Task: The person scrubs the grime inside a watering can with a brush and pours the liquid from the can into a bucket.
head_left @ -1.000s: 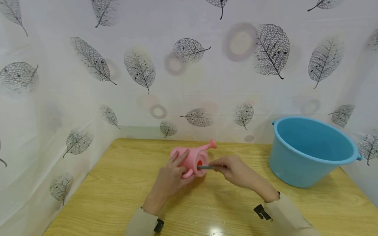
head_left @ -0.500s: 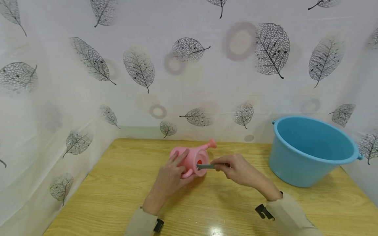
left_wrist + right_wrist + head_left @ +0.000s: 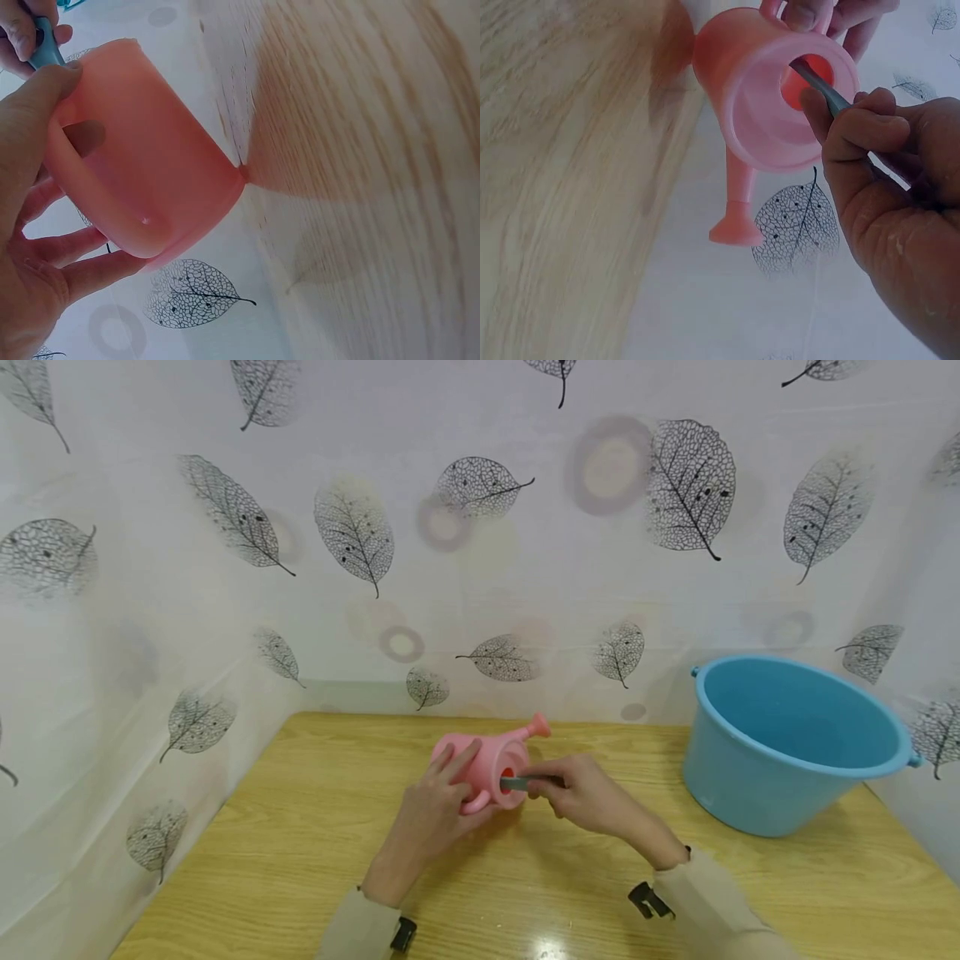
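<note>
A pink toy watering can (image 3: 480,760) lies tipped over on the table, its round opening turned toward the right hand and its spout (image 3: 739,187) sticking out. My left hand (image 3: 431,806) grips it around the body and handle, with the fingers spread over its side. In my right hand (image 3: 588,793), thumb and fingers pinch a slim grey-blue handle (image 3: 821,86). The handle's far end reaches through the hole in the can's mouth, so whatever head it has is hidden inside. Orange-red shows inside that hole in the right wrist view.
A large blue bucket (image 3: 750,793) stands at the right of the wooden table (image 3: 315,827). A white curtain (image 3: 547,593) printed with dark leaves hangs behind and along the left side.
The right hand first drew the handle slightly back to the right, then pushed it left, deeper into the can. The left hand and the watering can have stayed in place.
</note>
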Available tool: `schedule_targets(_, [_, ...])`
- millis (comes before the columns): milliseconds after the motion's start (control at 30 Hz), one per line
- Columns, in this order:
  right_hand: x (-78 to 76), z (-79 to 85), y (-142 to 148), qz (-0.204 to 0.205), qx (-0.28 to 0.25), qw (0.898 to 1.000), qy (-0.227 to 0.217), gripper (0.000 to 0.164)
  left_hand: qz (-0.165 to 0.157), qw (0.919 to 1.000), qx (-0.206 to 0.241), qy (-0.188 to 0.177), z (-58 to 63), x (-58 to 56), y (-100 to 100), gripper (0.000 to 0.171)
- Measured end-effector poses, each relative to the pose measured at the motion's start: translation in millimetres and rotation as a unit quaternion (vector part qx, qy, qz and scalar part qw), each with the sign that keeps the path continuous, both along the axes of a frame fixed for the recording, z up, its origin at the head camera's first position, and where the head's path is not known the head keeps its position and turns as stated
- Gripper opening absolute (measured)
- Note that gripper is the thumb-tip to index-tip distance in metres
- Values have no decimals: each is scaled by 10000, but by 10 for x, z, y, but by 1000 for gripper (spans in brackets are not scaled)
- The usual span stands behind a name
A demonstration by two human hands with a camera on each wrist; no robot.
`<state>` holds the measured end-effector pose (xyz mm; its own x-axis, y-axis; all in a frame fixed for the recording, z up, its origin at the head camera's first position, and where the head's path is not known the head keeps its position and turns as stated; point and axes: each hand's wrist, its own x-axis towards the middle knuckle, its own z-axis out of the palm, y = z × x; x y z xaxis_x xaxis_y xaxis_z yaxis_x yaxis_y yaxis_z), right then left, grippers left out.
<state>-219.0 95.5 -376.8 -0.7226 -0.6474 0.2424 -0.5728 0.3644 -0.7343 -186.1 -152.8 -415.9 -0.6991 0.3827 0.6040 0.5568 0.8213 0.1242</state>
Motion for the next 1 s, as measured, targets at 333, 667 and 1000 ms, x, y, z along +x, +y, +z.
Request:
schedule_targets(333, [8,-71,-149,-214,1,9996,-202,16,3,10000,75,64,-10,2,4,41])
schedule_targets(667, [10,-28,-46,-220,-156,9973,-681,25,28,9999,56,-132,3,7,-8,42])
schedule_targets(1000, [31,65,142,-211,-108,9943,-1037,23,7,9999,33,-121,-7,7,-11,43])
